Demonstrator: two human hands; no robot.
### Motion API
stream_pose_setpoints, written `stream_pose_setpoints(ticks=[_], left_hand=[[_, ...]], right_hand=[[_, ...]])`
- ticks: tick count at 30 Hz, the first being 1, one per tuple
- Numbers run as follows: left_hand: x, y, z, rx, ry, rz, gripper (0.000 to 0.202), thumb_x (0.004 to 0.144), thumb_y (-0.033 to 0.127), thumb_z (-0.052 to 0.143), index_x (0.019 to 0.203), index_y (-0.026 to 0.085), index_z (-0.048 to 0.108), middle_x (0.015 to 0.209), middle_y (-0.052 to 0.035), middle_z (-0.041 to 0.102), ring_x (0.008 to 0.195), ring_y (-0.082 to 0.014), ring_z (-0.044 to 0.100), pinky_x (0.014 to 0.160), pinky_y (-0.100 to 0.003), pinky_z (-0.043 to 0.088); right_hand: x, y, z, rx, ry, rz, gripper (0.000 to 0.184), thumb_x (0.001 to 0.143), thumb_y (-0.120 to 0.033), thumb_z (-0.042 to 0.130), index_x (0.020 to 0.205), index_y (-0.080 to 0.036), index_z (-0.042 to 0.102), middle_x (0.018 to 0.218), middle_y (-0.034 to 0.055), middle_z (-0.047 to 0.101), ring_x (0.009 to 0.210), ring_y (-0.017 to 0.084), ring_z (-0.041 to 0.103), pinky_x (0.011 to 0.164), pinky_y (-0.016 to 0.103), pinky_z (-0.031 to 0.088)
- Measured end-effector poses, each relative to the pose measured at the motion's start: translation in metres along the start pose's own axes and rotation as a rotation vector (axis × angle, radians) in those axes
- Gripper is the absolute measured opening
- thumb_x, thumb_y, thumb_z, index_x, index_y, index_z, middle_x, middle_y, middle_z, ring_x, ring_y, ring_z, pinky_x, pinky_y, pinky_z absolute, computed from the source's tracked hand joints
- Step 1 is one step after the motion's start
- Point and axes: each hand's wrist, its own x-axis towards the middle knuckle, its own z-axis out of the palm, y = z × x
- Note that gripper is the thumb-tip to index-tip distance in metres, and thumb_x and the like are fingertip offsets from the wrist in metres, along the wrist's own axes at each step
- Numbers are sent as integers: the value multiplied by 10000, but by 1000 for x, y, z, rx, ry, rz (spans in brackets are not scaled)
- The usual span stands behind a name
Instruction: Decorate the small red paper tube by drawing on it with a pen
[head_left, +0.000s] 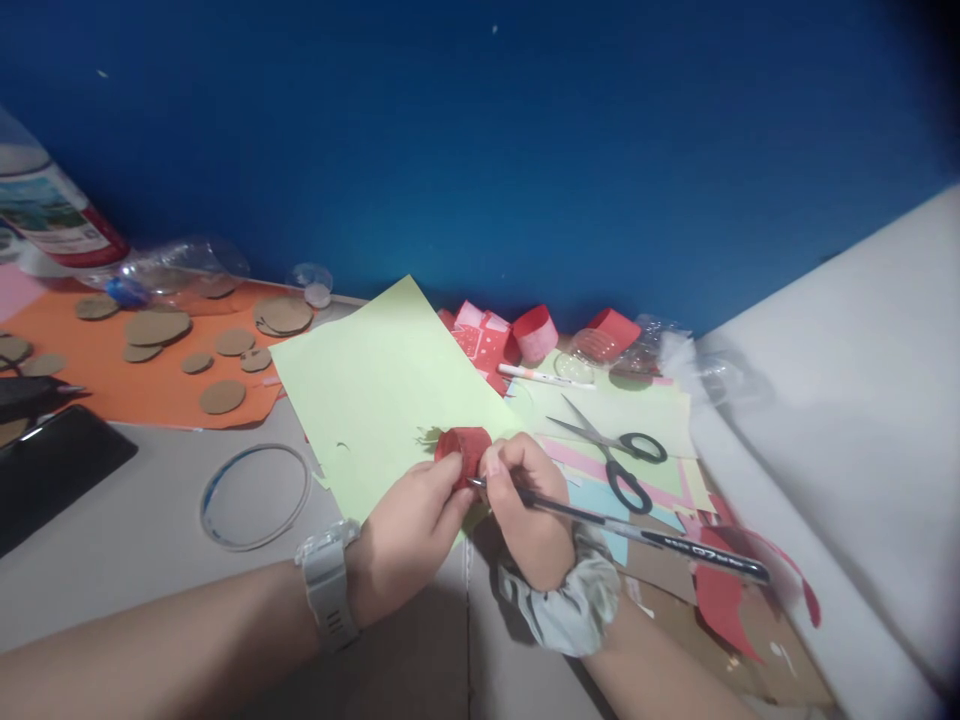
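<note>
My left hand [412, 530] is closed on a small red paper ring [466, 446], its thumb and fingers pinching the near side. A dark, thin pen [637, 530] lies in the grip of my right hand [534, 510]. The pen's tip points left and meets the lower edge of the ring or sits very near it; contact is hard to make out. My right fingertips are also up against the ring's right side. Beneath both hands lies a light green paper sheet [382, 370], with a few cut green strips [429, 437] just behind the ring.
Black-handled scissors [611, 450] lie open on coloured papers to the right. Several red rings, including one [535, 333], stand behind, near a white marker [544, 376]. At left are cardboard discs [157, 326] on orange paper [90, 385], a tape ring [255, 497], a phone [64, 470] and bottles [56, 215].
</note>
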Motion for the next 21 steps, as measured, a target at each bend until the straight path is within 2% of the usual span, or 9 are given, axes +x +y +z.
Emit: stream_pose_setpoints(ticks=[5, 10, 15, 21], left_hand=[[0, -2, 1, 3, 0, 3, 159, 922, 248, 372, 921, 171, 511, 916, -111, 641, 905, -270, 618, 841, -404, 471], [-1, -3, 2, -4, 4, 3, 150, 912, 227, 370, 923, 177, 511, 900, -99, 643, 898, -260, 618, 832, -390, 474], [1, 0, 1, -3, 5, 3, 145, 911, 231, 375, 912, 192, 515, 903, -87, 657, 899, -251, 627, 831, -368, 477], [0, 0, 0, -22, 3, 4, 136, 912, 225, 371, 888, 192, 500, 879, -86, 645, 923, -260, 621, 851, -381, 471]], right_hand=[[0, 0, 1, 29, 42, 32, 209, 937, -219, 519, 740, -216, 450, 689, -47, 483, 583, 102, 421, 564, 242, 361], [0, 1, -1, -14, -22, -3, 235, 953, -245, 498, 730, -217, 431, 708, -39, 495, 615, 111, 437, 577, 246, 373], [0, 1, -1, -23, 22, 6, 232, 955, -252, 501, 735, -217, 437, 687, -46, 470, 605, 110, 420, 578, 247, 364], [0, 0, -1, -25, -16, -7, 238, 957, -261, 496, 733, -219, 427, 701, -41, 487, 614, 114, 429, 583, 248, 370]])
